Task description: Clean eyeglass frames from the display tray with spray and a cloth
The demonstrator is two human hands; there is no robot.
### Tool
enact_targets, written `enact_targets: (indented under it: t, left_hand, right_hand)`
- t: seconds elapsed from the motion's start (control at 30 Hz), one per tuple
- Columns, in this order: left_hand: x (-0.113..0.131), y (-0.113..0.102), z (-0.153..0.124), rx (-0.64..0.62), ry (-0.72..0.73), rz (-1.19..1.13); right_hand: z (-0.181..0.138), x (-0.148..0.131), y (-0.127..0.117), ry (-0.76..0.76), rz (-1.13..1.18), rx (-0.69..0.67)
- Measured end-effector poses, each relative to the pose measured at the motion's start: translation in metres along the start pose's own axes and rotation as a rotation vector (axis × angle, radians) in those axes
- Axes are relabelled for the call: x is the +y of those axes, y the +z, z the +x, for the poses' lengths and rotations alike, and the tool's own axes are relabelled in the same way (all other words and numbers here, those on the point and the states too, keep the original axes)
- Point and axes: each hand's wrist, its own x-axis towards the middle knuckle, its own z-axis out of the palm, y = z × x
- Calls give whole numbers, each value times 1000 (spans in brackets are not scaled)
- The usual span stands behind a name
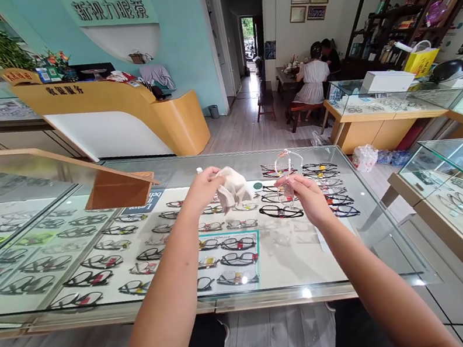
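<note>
My left hand is closed on a crumpled whitish cloth, held above the glass display case. Something small and white pokes up by its fingers; I cannot make out what. Across from it, my right hand pinches a pair of clear-framed eyeglasses, raised upright over the case. The cloth and the eyeglasses are apart. Beneath both hands, rows of spectacle frames lie inside the glass case, among them a black pair just below the eyeglasses.
A brown angled stand rests on the case at left. Beyond is a yellow-wood counter. More glass cases stand at right, near plastic bags on the floor. Two people sit at a table in the back.
</note>
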Motion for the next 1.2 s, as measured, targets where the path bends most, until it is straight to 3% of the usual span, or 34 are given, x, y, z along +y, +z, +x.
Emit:
enact_targets:
  t: [0.2,0.37,0.73,0.87,1.0,1.2]
  left_hand:
    - [12,1,-4,-28,-15,-472]
    - [20,15,-12,-110,-47,-617]
    - [35,53,-48,-251,-41,-734]
    - [34,62,-51,-311,28,-751]
    - [35,74,-54,-250,125,-775]
    - [35,88,-61,-146,146,-660]
  right_hand:
    - [-2,-3,3,1,-4,-8]
    - [-3,-4,4,7,-6,-32]
    - [-13,-12,22,36,-51,-112]
    - [-15,-8,24,50,-59,-116]
    - [-15,-6,24,47,-46,-127]
    - [-16,-10,30,31,-71,-165]
